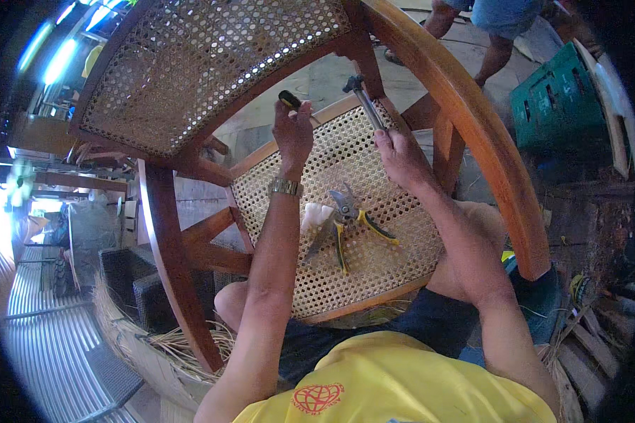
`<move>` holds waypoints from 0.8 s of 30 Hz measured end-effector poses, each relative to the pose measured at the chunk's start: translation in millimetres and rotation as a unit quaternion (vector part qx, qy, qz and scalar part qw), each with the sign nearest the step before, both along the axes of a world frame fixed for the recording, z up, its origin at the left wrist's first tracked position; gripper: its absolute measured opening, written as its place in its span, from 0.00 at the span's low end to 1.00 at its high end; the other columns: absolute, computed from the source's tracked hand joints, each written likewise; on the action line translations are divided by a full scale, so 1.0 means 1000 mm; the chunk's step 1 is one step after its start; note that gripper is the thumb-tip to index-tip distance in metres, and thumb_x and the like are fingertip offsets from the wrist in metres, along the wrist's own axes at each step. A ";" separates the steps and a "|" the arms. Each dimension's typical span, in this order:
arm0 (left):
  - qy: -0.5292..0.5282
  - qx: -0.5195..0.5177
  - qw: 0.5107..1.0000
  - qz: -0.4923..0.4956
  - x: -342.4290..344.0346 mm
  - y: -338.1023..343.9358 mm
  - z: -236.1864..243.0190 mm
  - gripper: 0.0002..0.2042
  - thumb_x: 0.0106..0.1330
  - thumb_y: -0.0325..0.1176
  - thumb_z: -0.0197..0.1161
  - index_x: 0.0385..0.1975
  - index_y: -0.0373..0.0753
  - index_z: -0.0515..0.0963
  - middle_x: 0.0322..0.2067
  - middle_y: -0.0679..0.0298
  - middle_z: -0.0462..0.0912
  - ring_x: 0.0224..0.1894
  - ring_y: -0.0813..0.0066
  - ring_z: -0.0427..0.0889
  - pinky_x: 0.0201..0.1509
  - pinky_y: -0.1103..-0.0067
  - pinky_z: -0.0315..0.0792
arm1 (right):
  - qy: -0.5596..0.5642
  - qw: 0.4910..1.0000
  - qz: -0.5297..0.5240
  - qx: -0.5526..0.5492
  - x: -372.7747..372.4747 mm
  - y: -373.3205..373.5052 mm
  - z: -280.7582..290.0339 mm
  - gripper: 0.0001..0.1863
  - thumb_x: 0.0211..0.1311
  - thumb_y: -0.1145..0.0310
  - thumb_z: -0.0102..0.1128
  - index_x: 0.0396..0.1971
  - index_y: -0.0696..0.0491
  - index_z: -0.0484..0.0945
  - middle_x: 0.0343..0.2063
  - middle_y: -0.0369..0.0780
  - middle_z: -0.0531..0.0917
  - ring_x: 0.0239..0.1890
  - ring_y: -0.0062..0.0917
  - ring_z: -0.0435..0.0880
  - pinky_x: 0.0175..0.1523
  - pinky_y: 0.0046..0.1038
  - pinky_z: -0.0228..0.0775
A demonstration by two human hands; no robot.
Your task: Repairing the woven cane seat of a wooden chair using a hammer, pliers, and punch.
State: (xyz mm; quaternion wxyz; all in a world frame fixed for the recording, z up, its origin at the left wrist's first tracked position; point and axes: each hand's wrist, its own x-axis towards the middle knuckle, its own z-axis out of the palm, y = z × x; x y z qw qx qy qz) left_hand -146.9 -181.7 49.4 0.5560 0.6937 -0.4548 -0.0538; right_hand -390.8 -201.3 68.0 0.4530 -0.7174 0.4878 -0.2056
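Note:
A wooden armchair with a woven cane seat (261, 204) and cane back (212, 70) lies tipped in front of me. My left hand (293, 135), with a metal watch at the wrist, is closed round a screwdriver-like tool with a black and yellow handle (288, 99) by the seat frame's far edge. Its tip is hard to make out. My right hand (405, 158) grips the shaft of a hammer (364, 104), whose head points away from me, above the seat's far right. Pruning shears (347, 209) with yellow and black handles rest spread on the cane beside a white lump (316, 216).
The chair's curved arm (466, 106) arches close along my right forearm, and another wooden part (164, 247) stands at left. A green crate (559, 102) sits at far right. Another person's legs (497, 49) are beyond the chair. Loose cane strips (190, 345) lie at lower left.

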 end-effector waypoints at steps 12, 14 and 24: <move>0.008 -0.020 0.992 -0.128 0.010 0.001 -0.002 0.11 0.66 0.34 0.65 0.44 0.41 0.75 0.35 0.61 0.87 0.36 0.67 0.87 0.37 0.70 0.77 | 0.000 0.997 0.036 -0.071 0.001 0.028 0.026 0.23 0.74 0.51 0.43 0.38 0.58 0.75 0.24 0.49 0.78 0.30 0.43 0.80 0.39 0.42 0.70; -0.057 0.033 0.993 -0.100 0.011 0.000 -0.002 0.11 0.66 0.34 0.65 0.43 0.40 0.74 0.34 0.58 0.86 0.36 0.62 0.87 0.37 0.68 0.77 | -0.005 0.996 0.036 -0.084 0.003 0.038 0.049 0.18 0.74 0.56 0.46 0.37 0.57 0.72 0.23 0.53 0.80 0.29 0.50 0.82 0.31 0.45 0.68; -0.012 0.021 0.993 -0.118 0.010 0.003 -0.008 0.13 0.65 0.38 0.65 0.42 0.38 0.73 0.31 0.51 0.85 0.34 0.54 0.86 0.35 0.64 0.76 | -0.112 0.937 0.061 -0.325 0.028 0.038 0.088 0.13 0.75 0.62 0.44 0.39 0.58 0.69 0.18 0.48 0.74 0.22 0.44 0.79 0.28 0.40 0.68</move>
